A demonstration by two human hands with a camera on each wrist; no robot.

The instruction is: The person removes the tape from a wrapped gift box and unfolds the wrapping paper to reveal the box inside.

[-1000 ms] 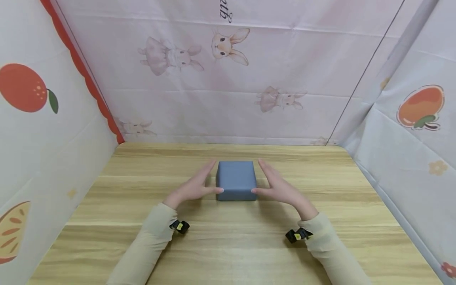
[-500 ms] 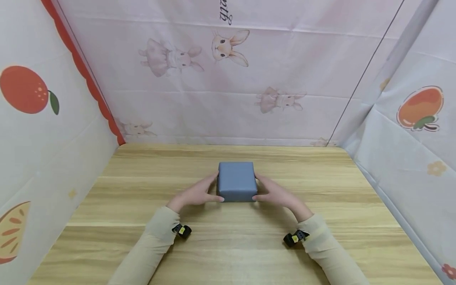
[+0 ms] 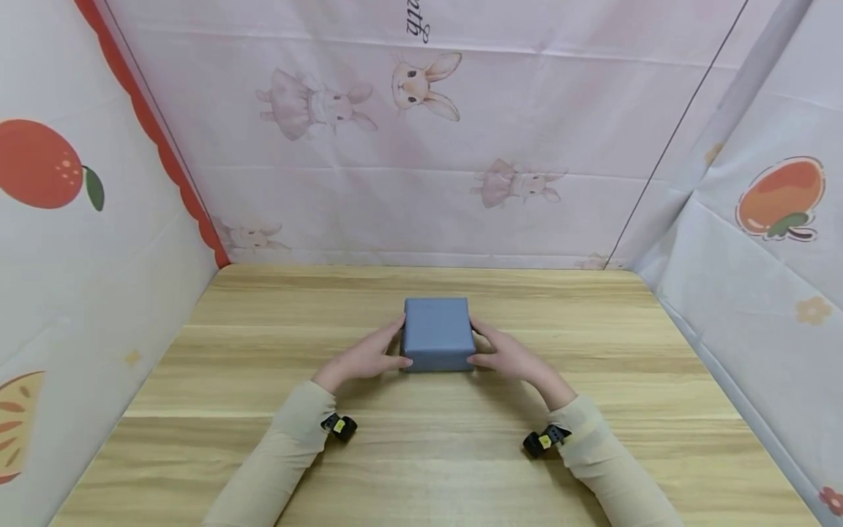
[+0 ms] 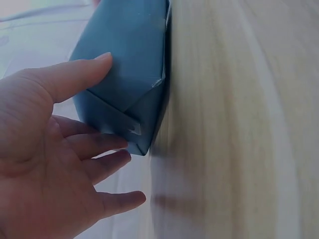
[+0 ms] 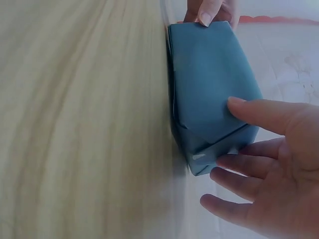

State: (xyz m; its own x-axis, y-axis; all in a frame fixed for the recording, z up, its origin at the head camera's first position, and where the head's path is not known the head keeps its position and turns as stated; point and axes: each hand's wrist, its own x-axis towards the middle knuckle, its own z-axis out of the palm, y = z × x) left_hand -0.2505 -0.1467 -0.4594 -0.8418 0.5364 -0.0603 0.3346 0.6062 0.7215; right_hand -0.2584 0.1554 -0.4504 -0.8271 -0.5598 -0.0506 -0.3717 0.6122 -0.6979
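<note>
A blue-grey wrapped box (image 3: pixel 437 326) with folded paper ends sits near the far side of the wooden table, its underside right at the tabletop. My left hand (image 3: pixel 365 356) holds its left end, the thumb (image 4: pixel 89 74) on the front face and the fingers along the folded end. From the opposite side my right hand (image 3: pixel 514 356) grips the right end the same way, its thumb (image 5: pixel 254 112) pressed to the front. In both wrist views the little finger stands off the box. The fingertips behind the box are partly hidden in the head view.
The wooden table (image 3: pixel 421 454) reaches back to a pink rabbit-print cloth wall (image 3: pixel 395 197). Fruit-print cloth hangs on the left (image 3: pixel 99 293) and right (image 3: pixel 744 293). A small black camera is strapped to each sleeved wrist.
Both hands have closed in on the box from either side. The spread fingers now lie against its ends, and the thumbs have come down onto the front face. The box has hardly moved.
</note>
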